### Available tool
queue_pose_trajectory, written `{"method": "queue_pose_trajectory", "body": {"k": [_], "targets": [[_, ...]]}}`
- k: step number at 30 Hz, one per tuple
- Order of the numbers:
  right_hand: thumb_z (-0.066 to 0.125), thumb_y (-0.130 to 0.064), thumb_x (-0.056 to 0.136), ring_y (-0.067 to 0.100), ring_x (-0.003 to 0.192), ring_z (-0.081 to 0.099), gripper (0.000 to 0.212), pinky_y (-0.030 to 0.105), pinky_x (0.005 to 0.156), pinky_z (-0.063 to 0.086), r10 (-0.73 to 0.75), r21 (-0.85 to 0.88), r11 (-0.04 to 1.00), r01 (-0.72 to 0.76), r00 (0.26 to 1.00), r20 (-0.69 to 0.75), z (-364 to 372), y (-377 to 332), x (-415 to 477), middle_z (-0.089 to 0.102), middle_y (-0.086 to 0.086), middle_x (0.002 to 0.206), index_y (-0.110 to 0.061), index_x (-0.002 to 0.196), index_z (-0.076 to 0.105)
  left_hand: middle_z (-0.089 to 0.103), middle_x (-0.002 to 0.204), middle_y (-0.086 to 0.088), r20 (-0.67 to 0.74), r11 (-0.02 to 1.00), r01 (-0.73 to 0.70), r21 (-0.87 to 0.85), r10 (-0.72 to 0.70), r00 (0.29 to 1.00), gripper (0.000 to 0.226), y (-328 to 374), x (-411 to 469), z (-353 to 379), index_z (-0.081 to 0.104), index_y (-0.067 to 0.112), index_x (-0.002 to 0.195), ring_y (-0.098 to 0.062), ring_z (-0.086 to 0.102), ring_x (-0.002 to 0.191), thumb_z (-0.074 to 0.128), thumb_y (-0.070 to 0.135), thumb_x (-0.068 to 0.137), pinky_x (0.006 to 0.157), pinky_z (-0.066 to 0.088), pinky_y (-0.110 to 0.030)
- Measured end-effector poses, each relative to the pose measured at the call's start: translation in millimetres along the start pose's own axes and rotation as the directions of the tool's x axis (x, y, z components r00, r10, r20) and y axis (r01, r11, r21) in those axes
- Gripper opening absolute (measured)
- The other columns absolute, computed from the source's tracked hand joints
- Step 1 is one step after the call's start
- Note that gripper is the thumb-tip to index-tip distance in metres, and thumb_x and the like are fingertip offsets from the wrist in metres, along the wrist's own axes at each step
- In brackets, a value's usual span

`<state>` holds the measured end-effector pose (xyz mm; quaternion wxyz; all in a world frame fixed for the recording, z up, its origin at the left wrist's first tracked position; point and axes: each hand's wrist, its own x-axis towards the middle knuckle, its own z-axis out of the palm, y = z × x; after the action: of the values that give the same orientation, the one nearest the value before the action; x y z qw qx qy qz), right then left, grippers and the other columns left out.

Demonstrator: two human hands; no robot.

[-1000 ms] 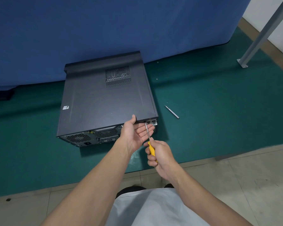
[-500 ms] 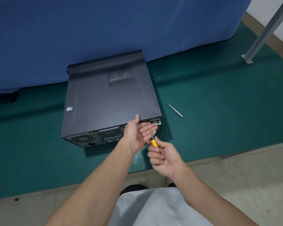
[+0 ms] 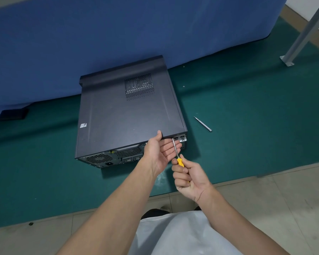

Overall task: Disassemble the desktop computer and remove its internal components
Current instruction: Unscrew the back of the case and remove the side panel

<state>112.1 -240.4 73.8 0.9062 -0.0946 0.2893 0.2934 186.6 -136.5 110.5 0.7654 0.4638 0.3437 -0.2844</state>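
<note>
A black desktop computer case lies on its side on the green mat, its rear panel with fan grilles facing me. My left hand rests against the rear edge, thumb on the top panel and straight fingers under the screwdriver shaft. My right hand grips a yellow-handled screwdriver. Its metal tip meets the upper right corner of the rear panel, beside the silver bracket.
A loose silver screwdriver bit lies on the green mat to the right of the case. Two small screws lie near the blue curtain. A grey metal post stands at far right. Beige floor tiles border the mat.
My right hand has twisted on the screwdriver handle and shifted a little. My left hand stays at the case's rear edge. The camera view drifted slightly.
</note>
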Motion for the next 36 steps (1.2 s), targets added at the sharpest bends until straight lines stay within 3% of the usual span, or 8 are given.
{"method": "queue_pose_trajectory", "body": {"k": [10,16,19,22,25,26,30,36], "targets": [[0.030,-0.037,0.104,0.007,0.036,0.019,0.041,0.017,0.035,0.014,-0.452,-0.529,0.818,0.227,0.822,-0.346,31,25,6,0.032,-0.004,0.048,-0.012,0.075,0.044,0.073,0.089,-0.021,-0.026,1.000,0.003,-0.006,-0.003,1.000,0.051,1,-3,4,0.059,-0.007,0.101,-0.028,0.074,0.079,0.042,0.042,0.102,0.066,0.059,-0.034],[0.021,-0.029,0.104,0.030,0.079,0.053,0.042,0.032,0.061,0.033,-0.826,-0.984,-0.039,-0.174,0.560,-0.066,27,34,9,0.064,0.015,0.088,-0.008,0.084,0.051,0.073,0.089,-0.020,-0.035,1.000,-0.014,0.010,0.015,0.999,0.049,-1,-2,5,0.060,-0.005,0.100,-0.027,0.073,0.079,0.043,0.040,0.102,0.067,0.058,-0.034],[0.020,-0.031,0.104,0.036,0.086,0.059,0.043,0.034,0.061,0.036,-0.842,-0.961,-0.163,-0.221,0.539,0.019,20,33,11,0.064,0.018,0.091,-0.004,0.093,0.052,0.073,0.090,-0.020,-0.058,0.993,-0.101,0.052,0.104,0.993,0.029,-8,-1,6,0.063,-0.008,0.100,-0.026,0.072,0.077,0.064,0.020,0.094,0.071,0.060,-0.033],[0.025,-0.038,0.104,0.031,0.078,0.055,0.043,0.037,0.061,0.038,-0.788,-0.997,0.072,-0.038,0.610,-0.080,20,25,10,0.060,0.014,0.081,-0.010,0.083,0.051,0.071,0.074,-0.016,-0.101,0.977,-0.187,0.107,0.197,0.975,0.013,-16,0,11,0.064,-0.010,0.093,-0.022,0.071,0.066,0.069,-0.008,0.081,0.065,0.060,-0.027],[0.047,-0.045,0.098,0.014,0.042,0.036,0.040,0.023,0.036,0.030,-0.347,-0.518,0.830,0.207,0.919,-0.190,11,13,0,0.043,0.004,0.058,-0.011,0.077,0.051,0.068,0.060,-0.011,-0.155,0.979,-0.184,0.092,0.197,0.968,0.010,-19,5,17,0.063,-0.005,0.089,-0.016,0.067,0.053,0.064,-0.012,0.083,0.055,0.057,-0.022],[0.049,-0.047,0.095,0.011,0.038,0.032,0.041,0.019,0.032,0.026,-0.192,-0.313,0.938,0.152,0.976,-0.101,4,10,-5,0.040,0.003,0.057,-0.011,0.078,0.056,0.068,0.059,-0.010,-0.158,0.980,-0.172,0.097,0.185,0.970,0.009,-19,6,17,0.062,-0.002,0.088,-0.015,0.067,0.053,0.064,-0.010,0.085,0.053,0.057,-0.021],[0.050,-0.044,0.091,0.006,0.032,0.016,0.038,0.016,0.030,0.013,-0.028,-0.088,0.995,0.039,0.991,0.128,-10,8,-10,0.030,-0.003,0.042,-0.008,0.077,0.054,0.068,0.058,-0.013,-0.138,0.975,-0.215,0.050,0.220,0.966,0.006,-18,8,15,0.061,-0.010,0.089,-0.018,0.069,0.055,0.062,-0.014,0.085,0.056,0.059,-0.024],[0.048,-0.039,0.098,0.008,0.028,0.014,0.041,0.012,0.031,0.014,-0.315,-0.284,0.919,0.272,0.942,-0.116,3,24,4,0.020,-0.005,0.038,-0.015,0.065,0.044,0.068,0.066,-0.018,-0.105,0.967,-0.255,0.007,0.254,0.961,0.011,-21,7,13,0.062,-0.015,0.094,-0.019,0.069,0.058,0.063,-0.015,0.083,0.058,0.058,-0.023]]}}
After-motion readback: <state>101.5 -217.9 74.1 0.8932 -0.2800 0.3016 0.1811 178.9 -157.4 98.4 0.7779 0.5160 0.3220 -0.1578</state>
